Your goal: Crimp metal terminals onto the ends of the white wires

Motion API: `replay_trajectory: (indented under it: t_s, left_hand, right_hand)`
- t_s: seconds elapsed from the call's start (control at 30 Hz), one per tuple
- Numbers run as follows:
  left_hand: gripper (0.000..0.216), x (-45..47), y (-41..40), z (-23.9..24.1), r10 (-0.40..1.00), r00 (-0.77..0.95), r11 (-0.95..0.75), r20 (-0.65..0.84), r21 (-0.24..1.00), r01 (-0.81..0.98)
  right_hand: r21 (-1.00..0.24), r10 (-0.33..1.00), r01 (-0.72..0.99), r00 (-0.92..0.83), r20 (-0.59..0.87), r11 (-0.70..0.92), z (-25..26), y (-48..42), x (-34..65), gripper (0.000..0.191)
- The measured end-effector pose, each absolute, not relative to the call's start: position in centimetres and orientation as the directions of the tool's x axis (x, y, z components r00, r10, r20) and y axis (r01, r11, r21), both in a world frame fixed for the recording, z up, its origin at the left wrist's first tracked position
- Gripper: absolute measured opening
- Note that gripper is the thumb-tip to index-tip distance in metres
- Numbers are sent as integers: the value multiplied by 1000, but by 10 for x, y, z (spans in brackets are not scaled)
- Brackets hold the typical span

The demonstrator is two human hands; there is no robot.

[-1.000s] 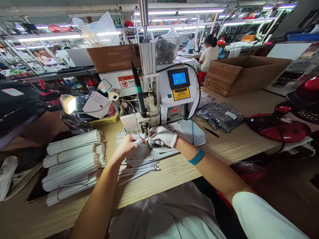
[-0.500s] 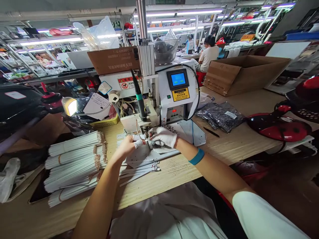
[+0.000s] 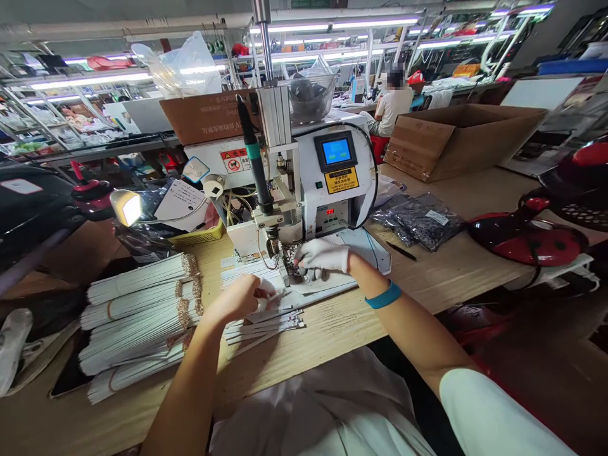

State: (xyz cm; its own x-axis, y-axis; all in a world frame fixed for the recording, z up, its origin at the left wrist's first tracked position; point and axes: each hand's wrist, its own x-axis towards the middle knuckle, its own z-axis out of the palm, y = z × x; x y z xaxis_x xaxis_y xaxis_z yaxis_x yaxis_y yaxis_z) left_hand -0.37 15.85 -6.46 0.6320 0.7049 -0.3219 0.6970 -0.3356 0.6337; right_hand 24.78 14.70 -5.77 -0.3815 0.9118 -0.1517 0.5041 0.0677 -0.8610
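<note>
In front of a soldering machine (image 3: 280, 152), my left hand (image 3: 242, 297), with white covers on its fingertips, is curled round a white cable (image 3: 280, 296) close to the table. Its fingertips are partly hidden. My right hand (image 3: 327, 255) wears a white glove, its fingertips pressed together over small dark parts (image 3: 291, 253) beside the soldering tip; whatever they pinch is too small to make out. Above the left hand stands the soldering iron (image 3: 256, 171), black with a teal band. Several white cables with finished-looking ends (image 3: 266, 326) lie just below the left hand.
Tied bundles of white cables (image 3: 137, 316) lie at the left, near a lit lamp (image 3: 127, 208). Bagged parts (image 3: 418, 218), a black pen (image 3: 401, 251) and an open cardboard box (image 3: 460, 139) are at the right. A person (image 3: 394, 104) sits farther back.
My left hand has moved down and toward me, away from the soldering tip, with a cable. My right hand has shifted slightly right, off the tip. The view has shifted slightly.
</note>
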Motion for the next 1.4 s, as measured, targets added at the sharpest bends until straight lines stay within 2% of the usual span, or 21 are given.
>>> replay_trajectory:
  t_s: [0.1,0.2,0.33,0.43,0.53,0.67,0.77,0.97,1.23,1.4]
  left_hand:
    - [23,1,151,-67,681,637,-398,-360,548,735]
    - [20,5,146,-65,635,684,-466,-359,528,710]
    - [20,4,146,-56,591,728,-467,-346,589,659]
    - [18,2,149,-51,581,746,-420,-327,665,618]
    - [15,-1,152,-49,590,759,-388,-274,729,565]
    - [14,-1,151,-48,608,757,-340,-239,783,521]
    - [14,0,148,-46,591,769,-272,-243,837,474]
    - [15,4,147,-44,577,790,-230,-208,886,402]
    - [17,6,147,-45,616,757,-208,-215,883,421]
    - [28,10,153,-53,765,624,-197,-158,865,461]
  right_hand:
    - [-831,940,544,-330,-91,111,-60,155,245,20]
    - [-786,948,597,-314,-45,161,-62,163,244,18]
    - [-664,940,696,-341,30,274,-65,167,249,18]
    - [-640,948,718,-313,56,275,-64,163,253,17]
    - [-688,950,685,-311,23,241,-59,155,254,18]
    - [-832,836,516,-534,-127,203,-53,141,244,25]
    - [-884,788,432,-600,-136,177,-53,134,232,25]
    - [-898,795,404,-595,-114,174,-56,131,228,25]
    - [-902,810,383,-583,-66,202,-59,135,220,26]
    - [-918,888,352,-460,-1,181,-57,139,221,23]
